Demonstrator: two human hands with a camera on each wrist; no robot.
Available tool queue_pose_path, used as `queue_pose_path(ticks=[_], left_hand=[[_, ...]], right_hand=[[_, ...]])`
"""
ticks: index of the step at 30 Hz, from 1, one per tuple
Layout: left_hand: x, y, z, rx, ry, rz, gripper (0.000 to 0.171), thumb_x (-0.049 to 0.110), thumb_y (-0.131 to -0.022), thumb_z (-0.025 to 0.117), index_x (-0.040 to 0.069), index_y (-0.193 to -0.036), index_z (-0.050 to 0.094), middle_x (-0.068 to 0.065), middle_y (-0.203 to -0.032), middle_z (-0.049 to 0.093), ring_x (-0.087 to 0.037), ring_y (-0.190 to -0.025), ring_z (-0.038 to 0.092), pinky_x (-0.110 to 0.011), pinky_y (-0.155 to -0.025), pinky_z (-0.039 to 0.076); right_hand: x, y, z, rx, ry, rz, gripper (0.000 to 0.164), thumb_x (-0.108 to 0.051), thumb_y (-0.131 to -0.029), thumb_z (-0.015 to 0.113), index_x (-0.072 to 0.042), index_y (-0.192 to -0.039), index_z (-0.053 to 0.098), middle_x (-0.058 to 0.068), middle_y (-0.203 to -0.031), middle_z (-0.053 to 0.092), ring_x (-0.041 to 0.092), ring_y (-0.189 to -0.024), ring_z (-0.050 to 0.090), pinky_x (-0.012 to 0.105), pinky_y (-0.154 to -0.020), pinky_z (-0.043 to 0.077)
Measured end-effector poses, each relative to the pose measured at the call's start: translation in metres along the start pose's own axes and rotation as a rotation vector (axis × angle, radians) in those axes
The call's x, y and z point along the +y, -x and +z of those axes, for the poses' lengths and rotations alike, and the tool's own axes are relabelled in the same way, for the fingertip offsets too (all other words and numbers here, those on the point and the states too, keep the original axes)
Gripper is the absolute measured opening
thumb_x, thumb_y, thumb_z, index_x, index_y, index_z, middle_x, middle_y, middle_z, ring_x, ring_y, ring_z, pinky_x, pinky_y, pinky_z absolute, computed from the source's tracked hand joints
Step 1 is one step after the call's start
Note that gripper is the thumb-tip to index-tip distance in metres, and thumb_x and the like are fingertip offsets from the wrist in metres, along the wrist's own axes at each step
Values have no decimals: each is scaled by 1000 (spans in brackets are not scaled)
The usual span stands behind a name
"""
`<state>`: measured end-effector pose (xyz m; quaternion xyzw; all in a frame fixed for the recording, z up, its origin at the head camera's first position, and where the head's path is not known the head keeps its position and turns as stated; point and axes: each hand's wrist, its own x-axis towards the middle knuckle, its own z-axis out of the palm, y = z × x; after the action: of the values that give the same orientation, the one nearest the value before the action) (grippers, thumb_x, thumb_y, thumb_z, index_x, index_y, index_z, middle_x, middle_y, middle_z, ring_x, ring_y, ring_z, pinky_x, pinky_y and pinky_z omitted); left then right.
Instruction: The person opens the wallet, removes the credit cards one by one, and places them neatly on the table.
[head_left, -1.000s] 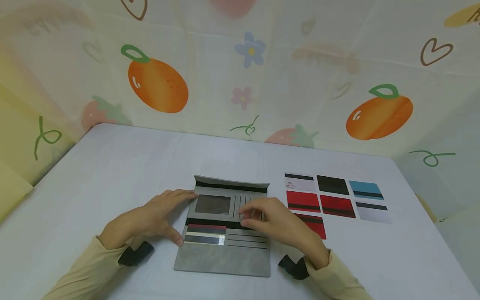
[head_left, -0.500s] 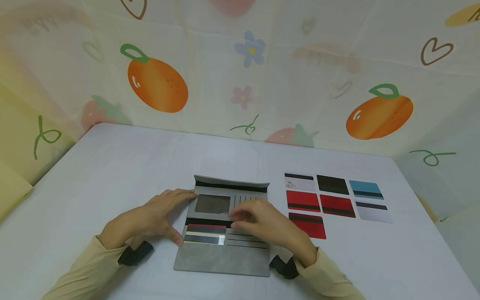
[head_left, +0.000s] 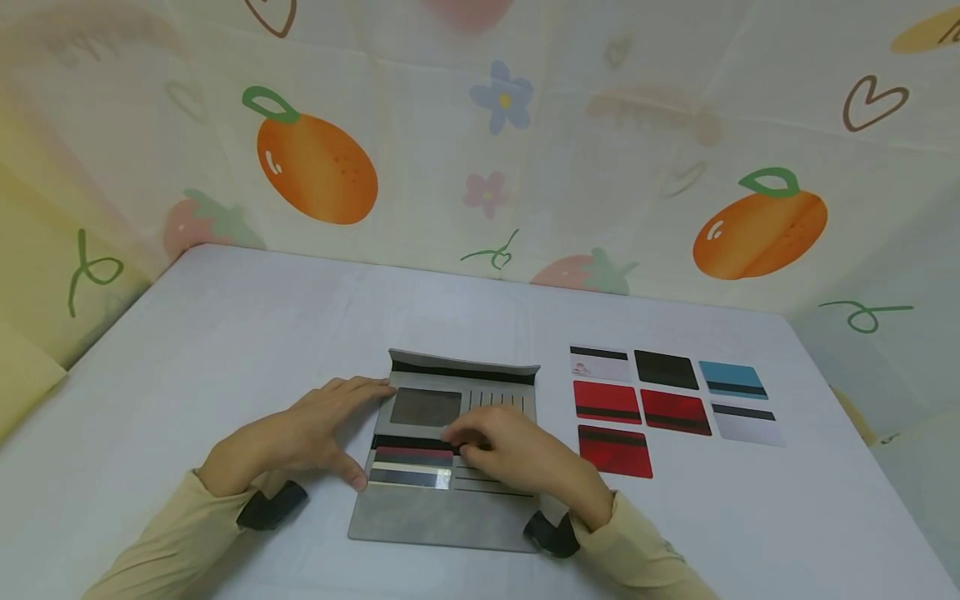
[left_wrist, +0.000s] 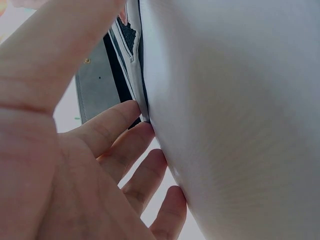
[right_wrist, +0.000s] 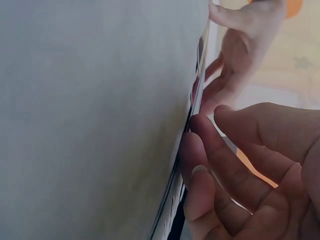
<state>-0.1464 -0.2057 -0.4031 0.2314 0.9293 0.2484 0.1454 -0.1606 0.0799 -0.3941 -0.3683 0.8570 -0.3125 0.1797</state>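
An unfolded grey wallet (head_left: 442,518) lies on the white table, with a clear window (head_left: 426,408) in its upper half and card slots on both halves. A striped card (head_left: 411,468) with a reddish top edge sits in the lower left slot. My left hand (head_left: 303,437) rests along the wallet's left edge, fingers stretched out. My right hand (head_left: 513,450) is over the wallet's dark middle fold, fingertips right by the striped card's upper right corner. In the right wrist view, the right hand's thumb (right_wrist: 250,122) stands apart from its bent fingers, with nothing held between them.
Right of the wallet several cards lie in rows: white ones with black stripes (head_left: 600,367), a black card (head_left: 666,370), a blue card (head_left: 731,377) and red ones (head_left: 617,454). Behind the table hangs a fruit-print curtain (head_left: 420,125).
My right hand has moved left across the wallet, from the right-hand slots toward the striped card. My left hand and the loose cards have stayed in place.
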Motion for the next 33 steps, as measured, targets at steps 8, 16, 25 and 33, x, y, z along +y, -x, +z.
queue_pose_path(ticks=[8,16,25,33], left_hand=[[0,0,-1,0,2,1,110,53,-58,90,11,-147,41,-13,-152,42,-37,-131,41,-62,-106,36],[-1,0,0,15,-14,12,110,52,-57,90,9,-146,42,-14,-151,44,-38,-130,43,-62,-106,36],[1,1,0,7,-3,-1,109,51,-58,90,12,-147,41,-10,-152,42,-35,-130,43,-61,-104,37],[2,1,-1,0,5,-1,109,51,-58,90,11,-147,41,-11,-152,42,-36,-130,43,-61,-104,37]], right_hand=[[-2,-3,3,-4,-11,4,22,-6,-94,62,-7,-112,74,2,-105,75,5,-87,66,19,-77,51],[-5,-3,5,24,-4,7,18,-7,-94,64,-8,-107,76,2,-101,77,6,-87,67,19,-76,52],[-4,-5,9,0,-2,-16,19,-11,-93,67,-8,-110,75,1,-98,75,3,-83,61,18,-73,48],[-1,-5,12,-19,-12,-22,22,-13,-94,66,-8,-115,73,2,-101,70,3,-81,53,17,-70,43]])
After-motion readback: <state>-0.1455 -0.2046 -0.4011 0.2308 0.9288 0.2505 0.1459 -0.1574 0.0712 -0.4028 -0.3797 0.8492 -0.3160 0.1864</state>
